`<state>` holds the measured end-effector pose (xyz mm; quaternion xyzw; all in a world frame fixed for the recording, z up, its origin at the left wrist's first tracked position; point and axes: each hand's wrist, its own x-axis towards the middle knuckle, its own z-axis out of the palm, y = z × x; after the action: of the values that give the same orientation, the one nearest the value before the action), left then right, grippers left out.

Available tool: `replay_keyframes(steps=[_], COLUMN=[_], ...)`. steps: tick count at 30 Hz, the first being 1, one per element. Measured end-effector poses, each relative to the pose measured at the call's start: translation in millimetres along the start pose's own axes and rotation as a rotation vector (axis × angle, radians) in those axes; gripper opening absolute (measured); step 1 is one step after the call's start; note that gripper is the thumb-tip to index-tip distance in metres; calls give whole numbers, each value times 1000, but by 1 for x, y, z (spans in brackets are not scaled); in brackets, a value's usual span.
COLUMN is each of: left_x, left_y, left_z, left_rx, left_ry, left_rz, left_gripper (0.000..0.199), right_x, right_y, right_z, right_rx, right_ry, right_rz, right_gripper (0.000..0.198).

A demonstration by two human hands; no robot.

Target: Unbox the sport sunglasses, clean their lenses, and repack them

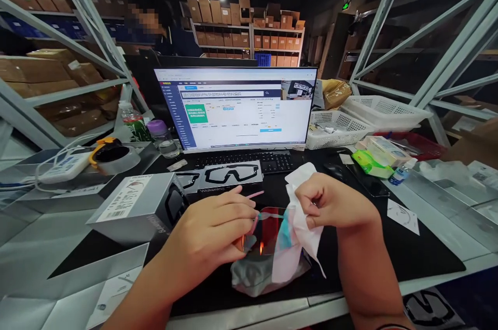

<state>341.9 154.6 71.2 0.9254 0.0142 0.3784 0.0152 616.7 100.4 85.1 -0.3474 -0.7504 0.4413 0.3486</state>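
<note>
Over the front of the black desk mat, my left hand (213,226) is closed on a pair of sunglasses (269,231) with a reddish mirrored lens and a pink and teal frame. A white tissue (292,255) is pinched in my right hand (327,200), draped against the right end of the sunglasses and covering part of them. Just beneath lies a grey pouch (252,279). Behind my left hand is a flat box (231,177) printed with glasses. To its left stands a grey and white glasses box (136,203).
A monitor (241,112) and keyboard (278,162) are at the back. Tape dispenser (112,156), purple-capped bottle (165,138) and cables stand left. White baskets (336,130), a green tissue pack (372,164), a small blue bottle (402,172) and a dark phone (368,179) lie right.
</note>
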Motion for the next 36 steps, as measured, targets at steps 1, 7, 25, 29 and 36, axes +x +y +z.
replay_keyframes(steps=[1,7,25,29,36], left_x=[0,0,-3,-3,-5], left_y=[1,0,-4,-4,-5], left_z=[0,1,4,-1,-2], left_rx=[-25,-60,23,-22,-36], left_ry=[0,12,-10,84,76], left_rz=[-16,-72,-19,-35,-31], left_gripper=[7,13,10,17,19], right_x=[-1,0,-2,-8,-18], right_y=[0,-3,-3,5,8], right_z=[1,10,9,-4,-8], right_rx=[42,194,84,283,336], right_ry=[10,169,179,370,588], right_rz=[13,100,116,79,8], right_gripper=[39,39,33,37,40])
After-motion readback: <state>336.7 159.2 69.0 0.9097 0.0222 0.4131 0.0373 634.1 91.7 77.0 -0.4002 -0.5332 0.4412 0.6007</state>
